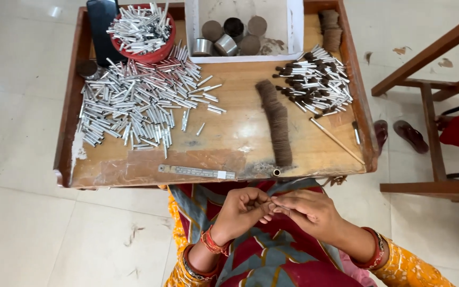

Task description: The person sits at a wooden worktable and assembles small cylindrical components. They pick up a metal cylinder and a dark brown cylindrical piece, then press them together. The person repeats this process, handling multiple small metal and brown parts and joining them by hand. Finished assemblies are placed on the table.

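A: The wooden counter (pixel 229 143) is taken first, a raised-rim tray top set over a pale tiled floor (pixel 22 223). The rim seems meant to keep loose parts from rolling off.

B: The widest spread is on the left: a heap of short metal tubes (pixel 134 103), fanned out flat and within easy reach. More tubes are piled in a red bowl (pixel 143 32) behind it, beside a dark phone-like slab (pixel 102 24).

A: At the back a white box (pixel 243 32) is seen, with round brown discs and shiny cups kept inside. To the right, a pile of finished-looking tubes with dark tips (pixel 314 79) is laid apart from the raw ones, so the two lots are not mixed.

B: A long column of stacked brown discs (pixel 277 122) is laid down the middle, one end just beside the near edge. A thin wooden stick (pixel 337 141) and a metal ruler (pixel 196 171) lie along the front.

A: Open wood is left at centre front, between heap and column. The near edge is close to the lap.

B: Now the hands. The left hand (pixel 243 210) and right hand (pixel 309 210) are brought together over the lap, below the counter's edge, fingertips touching.

A: Fingers are narrowed to a pinch on both sides. Something small is pressed between them, but what it is cannot be told; it is hidden by the fingertips.
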